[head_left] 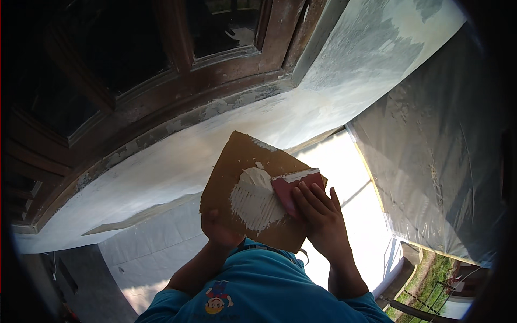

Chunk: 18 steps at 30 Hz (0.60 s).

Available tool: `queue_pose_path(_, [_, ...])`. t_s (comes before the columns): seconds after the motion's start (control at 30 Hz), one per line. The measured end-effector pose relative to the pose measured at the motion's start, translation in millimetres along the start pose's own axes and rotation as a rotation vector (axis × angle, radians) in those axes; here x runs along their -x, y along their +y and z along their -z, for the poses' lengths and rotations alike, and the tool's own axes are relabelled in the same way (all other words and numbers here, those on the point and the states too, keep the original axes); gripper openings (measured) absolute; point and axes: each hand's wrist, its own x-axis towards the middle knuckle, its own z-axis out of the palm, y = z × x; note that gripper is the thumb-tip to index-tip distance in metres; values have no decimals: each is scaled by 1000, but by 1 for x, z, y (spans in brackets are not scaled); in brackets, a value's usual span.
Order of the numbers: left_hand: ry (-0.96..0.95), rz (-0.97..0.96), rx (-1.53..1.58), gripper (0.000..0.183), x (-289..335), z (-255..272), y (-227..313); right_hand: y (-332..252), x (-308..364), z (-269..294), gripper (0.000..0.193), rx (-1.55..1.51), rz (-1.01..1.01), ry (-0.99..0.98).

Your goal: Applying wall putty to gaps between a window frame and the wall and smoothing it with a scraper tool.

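Note:
My left hand grips the lower left edge of a brown board, its thumb on top and the other fingers hidden beneath. A patch of white putty lies on the board, with a smooth heap at its upper end and ridged streaks below. In my right hand is a dark red putty scraper, its white-smeared edge turned away from me. My fingers lie over the scraper's face, and it rests on the board at the right side of the putty.
Ahead stands a wall with patchy white and grey coating, below a brown wooden window frame with dark panes. A dark sheet covers the right side. Sunlit pale floor lies below, with grass and a railing at the lower right.

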Motion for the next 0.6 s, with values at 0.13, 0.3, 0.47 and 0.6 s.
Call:
queue_pose_path(0.13, [38, 28, 51, 63, 2, -1, 4, 7, 19, 11, 42, -253, -66, 19])
queue_pose_path(0.3, [-51, -15, -17, 64, 10, -2, -6, 12, 32, 10, 32, -639, -270, 260])
queue_pose_path(0.47, [-62, -98, -165, 64, 14, -15, -27, 12, 25, 15, 26, -1190, -401, 512])
queue_pose_path(0.6, [6, -22, -151, 66, 18, -25, -50, 38, 30, 21, 21, -1269, -452, 460])
